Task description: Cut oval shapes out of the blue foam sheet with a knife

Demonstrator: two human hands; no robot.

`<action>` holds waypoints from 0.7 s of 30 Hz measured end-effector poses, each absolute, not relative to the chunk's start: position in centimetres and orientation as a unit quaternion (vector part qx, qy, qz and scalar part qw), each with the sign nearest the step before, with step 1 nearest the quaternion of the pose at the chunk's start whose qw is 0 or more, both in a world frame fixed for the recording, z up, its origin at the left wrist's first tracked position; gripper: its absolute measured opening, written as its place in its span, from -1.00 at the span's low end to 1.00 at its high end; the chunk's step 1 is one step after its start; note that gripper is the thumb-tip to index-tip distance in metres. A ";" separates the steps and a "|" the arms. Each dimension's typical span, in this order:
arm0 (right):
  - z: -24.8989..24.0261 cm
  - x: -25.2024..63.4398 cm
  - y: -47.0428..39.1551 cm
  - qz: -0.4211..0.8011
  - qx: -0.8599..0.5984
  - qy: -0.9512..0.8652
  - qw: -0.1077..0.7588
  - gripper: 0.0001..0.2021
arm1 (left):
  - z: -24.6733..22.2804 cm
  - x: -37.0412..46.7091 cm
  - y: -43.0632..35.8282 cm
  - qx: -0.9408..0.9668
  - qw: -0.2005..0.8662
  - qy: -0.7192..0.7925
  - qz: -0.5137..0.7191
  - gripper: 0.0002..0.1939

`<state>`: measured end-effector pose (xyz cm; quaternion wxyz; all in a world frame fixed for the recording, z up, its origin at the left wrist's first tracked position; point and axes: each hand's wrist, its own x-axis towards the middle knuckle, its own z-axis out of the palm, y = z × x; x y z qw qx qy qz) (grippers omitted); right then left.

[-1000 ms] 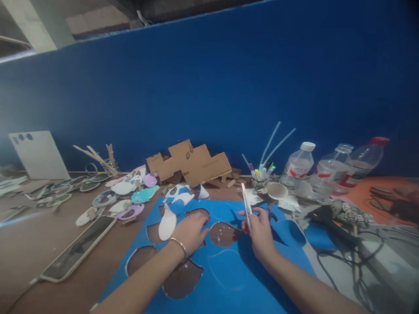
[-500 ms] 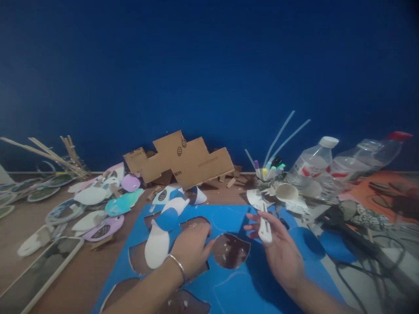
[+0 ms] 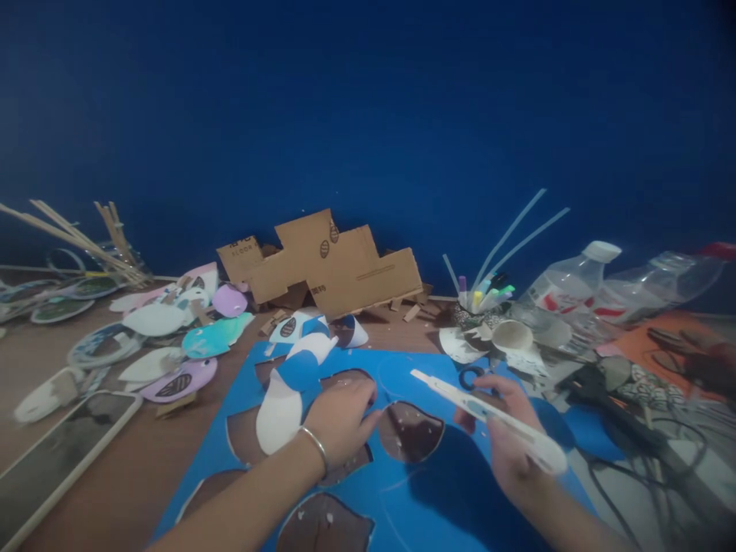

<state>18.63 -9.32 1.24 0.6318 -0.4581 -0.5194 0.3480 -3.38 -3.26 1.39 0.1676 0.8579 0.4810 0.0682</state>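
Observation:
A blue sheet (image 3: 419, 491) with teardrop-shaped holes and faint drawn curves lies on the table. My left hand (image 3: 343, 412), with a silver bangle at the wrist, rests palm down on it between the holes. Its thumb stands apart from its bent fingers, whose tips are partly hidden; I see nothing held. Over the sheet's right side, my right hand (image 3: 511, 437) is closed around a white utility knife (image 3: 488, 414), its tip pointing up and left. A white teardrop cut-out (image 3: 279, 414) and a blue one (image 3: 299, 369) lie beside my left hand.
Brown cardboard (image 3: 339, 264) leans by the blue wall. Paper fish shapes (image 3: 182, 381) and a phone-like slab (image 3: 69, 468) lie left. To the right are a pen cup (image 3: 474, 313), plastic bottles (image 3: 575, 280), a black tool (image 3: 603, 406) with cables, and an orange sheet (image 3: 644, 345).
The utility knife has swung from nearly upright to slanting left across my right hand, which has turned and moved slightly right. My left hand stays on the sheet. The view has shifted a little.

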 end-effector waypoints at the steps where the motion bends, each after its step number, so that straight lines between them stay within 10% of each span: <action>1: 1.6 19.0 -9.0 0.356 -0.451 -0.519 0.633 -0.78 | 1.3 -3.4 -3.3 0.858 0.168 0.480 0.069 -0.84; 21: 1.7 15.5 3.4 0.552 -0.505 -0.422 0.512 -0.79 | 1.2 -3.0 -4.2 0.879 0.119 0.458 0.059 -0.80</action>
